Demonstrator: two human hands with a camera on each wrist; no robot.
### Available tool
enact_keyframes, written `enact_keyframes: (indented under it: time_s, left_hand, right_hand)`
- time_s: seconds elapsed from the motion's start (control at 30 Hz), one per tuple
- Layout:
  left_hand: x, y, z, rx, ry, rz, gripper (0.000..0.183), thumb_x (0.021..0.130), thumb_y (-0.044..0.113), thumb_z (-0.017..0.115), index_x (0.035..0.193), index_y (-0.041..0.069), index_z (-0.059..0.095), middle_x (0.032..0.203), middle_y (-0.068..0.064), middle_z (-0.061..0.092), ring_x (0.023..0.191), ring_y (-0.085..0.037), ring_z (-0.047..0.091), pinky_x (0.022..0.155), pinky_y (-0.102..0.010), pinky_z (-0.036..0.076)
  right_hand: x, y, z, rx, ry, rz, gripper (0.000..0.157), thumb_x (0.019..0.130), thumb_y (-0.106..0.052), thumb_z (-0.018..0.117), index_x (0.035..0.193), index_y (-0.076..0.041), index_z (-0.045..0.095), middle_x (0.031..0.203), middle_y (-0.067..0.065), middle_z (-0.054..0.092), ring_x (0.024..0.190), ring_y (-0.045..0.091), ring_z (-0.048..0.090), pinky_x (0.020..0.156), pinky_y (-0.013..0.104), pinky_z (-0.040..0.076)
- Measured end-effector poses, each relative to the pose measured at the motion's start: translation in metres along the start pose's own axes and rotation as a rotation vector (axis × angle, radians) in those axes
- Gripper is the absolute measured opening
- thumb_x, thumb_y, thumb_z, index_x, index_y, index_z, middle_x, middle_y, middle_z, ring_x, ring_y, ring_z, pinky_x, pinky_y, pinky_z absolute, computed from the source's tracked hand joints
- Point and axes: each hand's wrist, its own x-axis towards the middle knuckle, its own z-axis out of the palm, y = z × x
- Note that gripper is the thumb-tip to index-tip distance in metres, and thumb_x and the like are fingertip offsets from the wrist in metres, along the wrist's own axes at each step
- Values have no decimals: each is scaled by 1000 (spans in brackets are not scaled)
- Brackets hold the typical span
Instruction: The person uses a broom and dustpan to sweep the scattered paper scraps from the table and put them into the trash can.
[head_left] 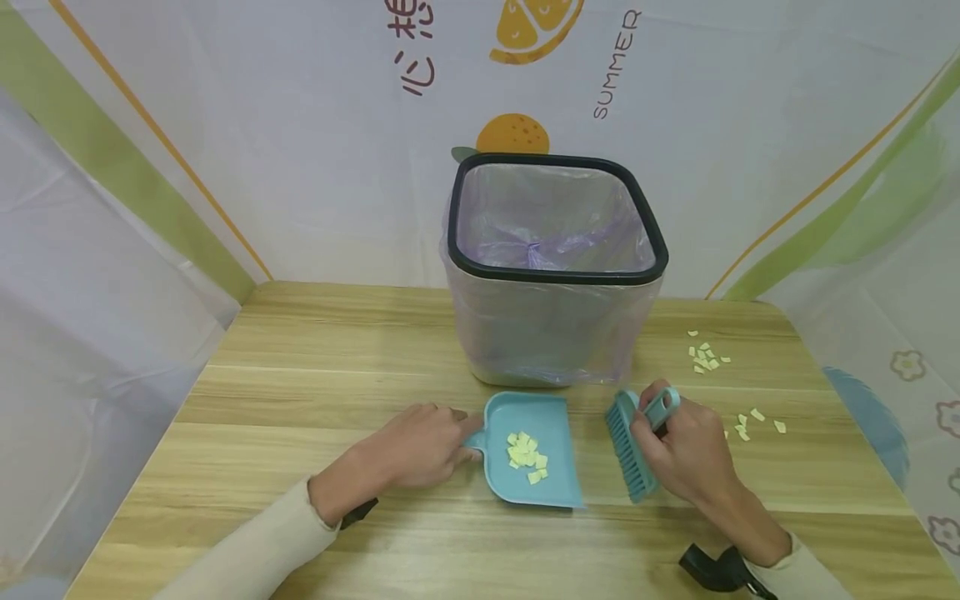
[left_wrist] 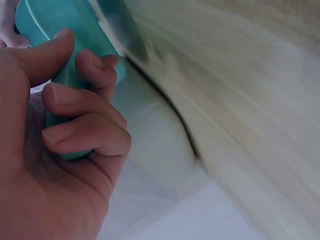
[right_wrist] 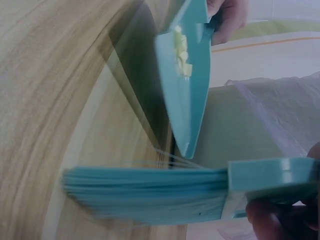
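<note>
My left hand (head_left: 429,446) grips the short handle of a light-blue dustpan (head_left: 551,425), fingers curled round it in the left wrist view. Small pale-yellow paper scraps (head_left: 523,451) lie in a heap in the pan, whose straight lip faces right. To the right of that lip, my right hand (head_left: 686,442) holds a blue hand brush (head_left: 632,446) by its handle, bristles toward the pan. In the right wrist view the brush's bristles (right_wrist: 145,192) point down at the wooden tabletop, and the dustpan (right_wrist: 197,85) appears tilted above the wood.
A bin (head_left: 555,329) with a black rim and clear purplish liner stands behind the dustpan. More paper scraps (head_left: 703,358) lie right of the bin, and a few others (head_left: 742,427) beside my right hand. A printed white cloth (head_left: 337,167) hangs behind the wooden table (head_left: 337,350).
</note>
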Motion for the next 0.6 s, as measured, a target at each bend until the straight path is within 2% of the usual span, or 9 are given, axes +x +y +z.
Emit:
enact_keyframes:
  time_s: [0.13,0.37,0.6]
  left_hand:
    - [-1,2,-5,-14,14,11,21,110,31,69,112,10,65,98,-6,75,79,-16,68,73,-43,58]
    - [-3,9,-13,-44,35,56,21,110,33,69,102,15,62,82,7,58,68,-7,50,63,-31,48]
    - [-6,21,-22,-48,67,95,23,110,33,69,98,15,62,76,11,50,64,-4,45,57,-24,39]
  right_hand:
    - [1,0,0,0,-9,4,6,87,-7,58,85,-12,60,62,-9,53,50,-4,45,41,18,35]
    - [1,-1,1,6,-12,5,7,86,-5,59,85,-12,61,62,-7,54,50,-3,46,41,18,36]
    - [2,-3,2,16,-9,2,4,87,-6,59,85,-9,60,62,-9,52,50,-4,45,40,18,35]
